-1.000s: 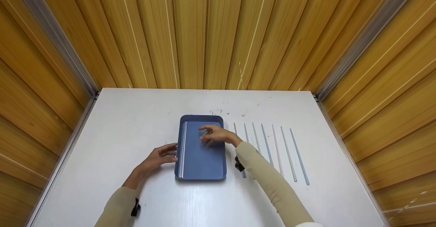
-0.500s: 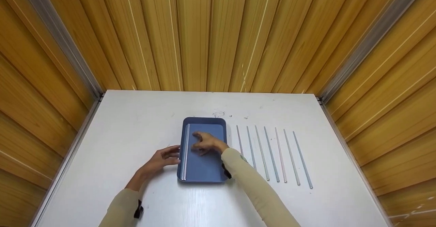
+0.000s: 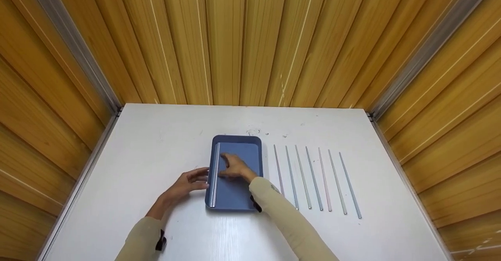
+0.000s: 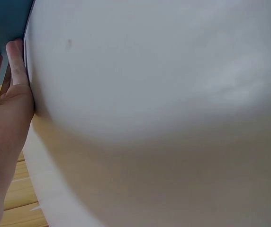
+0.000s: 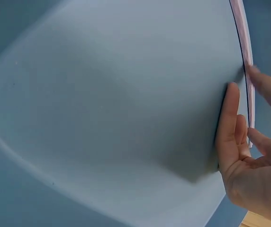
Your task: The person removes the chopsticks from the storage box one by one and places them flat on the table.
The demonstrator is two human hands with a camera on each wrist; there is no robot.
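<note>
A blue rectangular tray [image 3: 248, 151] lies on the white table, its long side pointing away from me. Inside it, along the left wall, runs a thin pale stick or a close bundle of them [image 3: 215, 180]; I cannot tell how many. My right hand [image 3: 236, 168] reaches into the tray with spread fingers, and in the right wrist view fingertips touch a pinkish stick [image 5: 242, 28]. Outside the left wall, my left hand [image 3: 187, 185] rests its thumb and loosely extended fingers against the tray, as the left wrist view also shows.
Several thin sticks in pink, blue and greenish tones, one being the rightmost blue stick [image 3: 350, 184], lie spaced in a row right of the tray. Wood-patterned panels [image 3: 235, 42] wall the table [image 3: 156, 135] at the back and sides.
My right hand has moved left and slightly down inside the tray, up to the stick at the left wall. The left hand keeps its place at the tray; the view has shifted slightly.
</note>
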